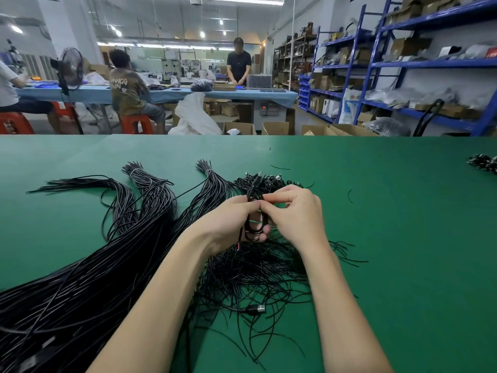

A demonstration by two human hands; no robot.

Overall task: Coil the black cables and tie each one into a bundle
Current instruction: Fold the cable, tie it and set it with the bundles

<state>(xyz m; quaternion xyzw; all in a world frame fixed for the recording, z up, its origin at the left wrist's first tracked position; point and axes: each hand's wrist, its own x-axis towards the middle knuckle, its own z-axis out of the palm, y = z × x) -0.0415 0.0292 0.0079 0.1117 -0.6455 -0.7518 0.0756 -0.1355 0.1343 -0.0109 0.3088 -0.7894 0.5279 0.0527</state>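
Both hands meet above the middle of the green table (390, 224): the left hand (231, 224) grips a small coil of black cable (254, 227) with its fingers curled round the loops, while the right hand (293, 214) pinches the top of that coil between thumb and fingertips. Under and near the wrists lies a loose tangle of cables (255, 275), long tied bundles (150, 195) fan out to the left, and finished coils (265, 181) sit just beyond the hands.
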